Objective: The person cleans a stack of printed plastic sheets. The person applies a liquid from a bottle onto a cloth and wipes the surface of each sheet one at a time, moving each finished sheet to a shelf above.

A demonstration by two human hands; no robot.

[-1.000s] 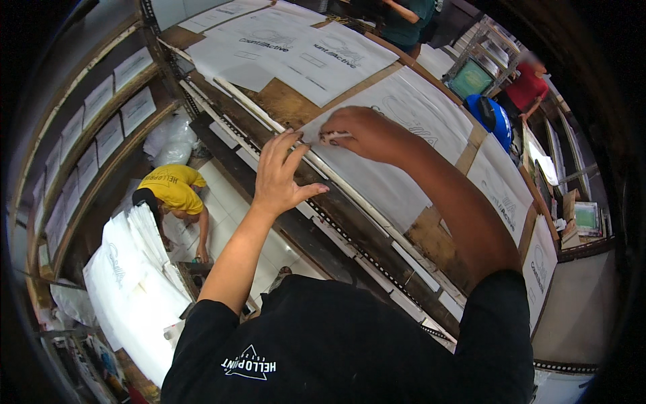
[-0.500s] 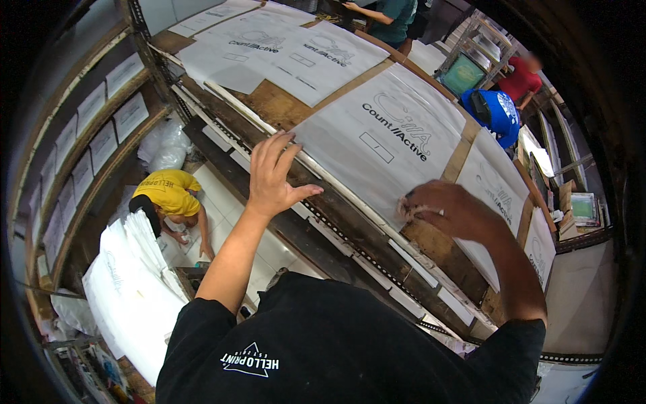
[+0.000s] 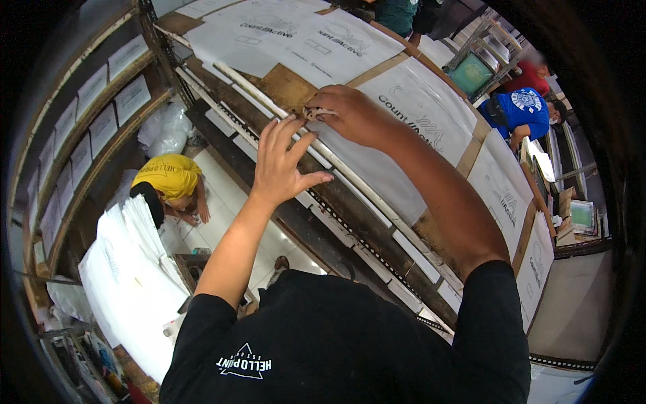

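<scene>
A translucent white plastic sheet (image 3: 434, 97) with dark print lies flat on the brown wooden tabletop (image 3: 286, 86) before me. At the sheet's near left corner my right hand (image 3: 353, 118) is closed around a small crumpled pale cloth (image 3: 318, 113) and presses it down. My left hand (image 3: 281, 161) is open, its fingers spread, with the fingertips at the pale front rail (image 3: 356, 185) just below the cloth. Whether those fingertips touch the sheet's edge cannot be told. My right forearm covers part of the print.
More printed sheets (image 3: 323, 40) lie along the table. Below left, a person in a yellow shirt (image 3: 168, 178) crouches beside a stack of white sheets (image 3: 128, 283). Shelving (image 3: 87, 148) lines the left. Persons in blue (image 3: 521, 111) and green (image 3: 393, 17) are across the table.
My right hand has swept the cloth leftward along the sheet's near edge, from its right end to its left corner. My left hand has shifted slightly right and down, still spread.
</scene>
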